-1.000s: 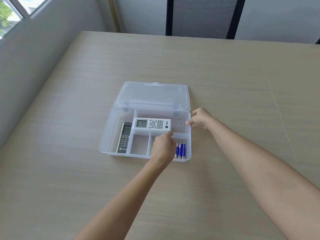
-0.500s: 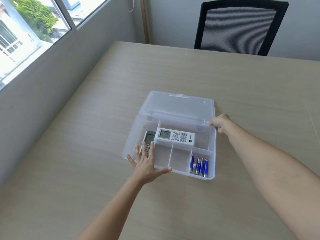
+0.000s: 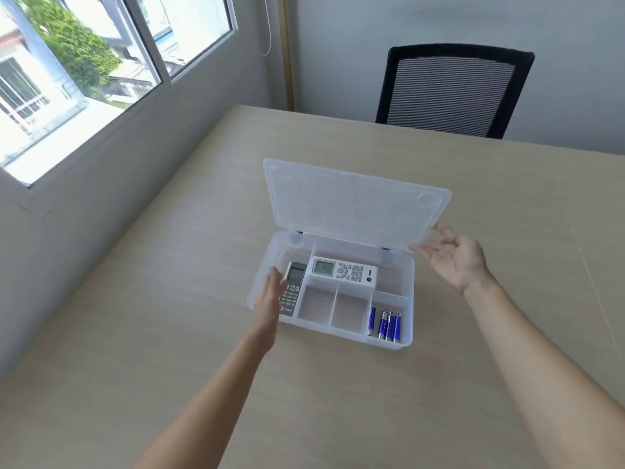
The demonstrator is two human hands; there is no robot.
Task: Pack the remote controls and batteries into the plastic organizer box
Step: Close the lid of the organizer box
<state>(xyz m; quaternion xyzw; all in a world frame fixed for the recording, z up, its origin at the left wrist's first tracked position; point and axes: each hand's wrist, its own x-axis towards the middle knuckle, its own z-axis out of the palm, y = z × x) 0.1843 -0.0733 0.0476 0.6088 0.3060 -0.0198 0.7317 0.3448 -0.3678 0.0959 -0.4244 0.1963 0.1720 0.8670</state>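
A clear plastic organizer box [image 3: 408, 299] sits mid-table, its lid [image 3: 351, 204] tilted up from the hinge. Inside, a white remote [image 3: 343, 271] lies in the back compartment and a grey remote [image 3: 292, 287] in the left one. Several blue batteries [image 3: 385, 323] lie in the front right compartment. My left hand [image 3: 269, 299] rests flat against the box's left wall, fingers apart. My right hand [image 3: 451, 257] is open, palm up, with its fingertips under the lid's right edge.
The pale wood table [image 3: 169, 333] runs left to a grey wall under a window [image 3: 77, 69]. A black mesh chair [image 3: 449, 89] stands at the far edge. Two middle front compartments of the box hold nothing.
The lid, which lay flat on the table behind the box, has swung up on my right hand. My left hand moved from the batteries to the box's left side. The view tilted up.
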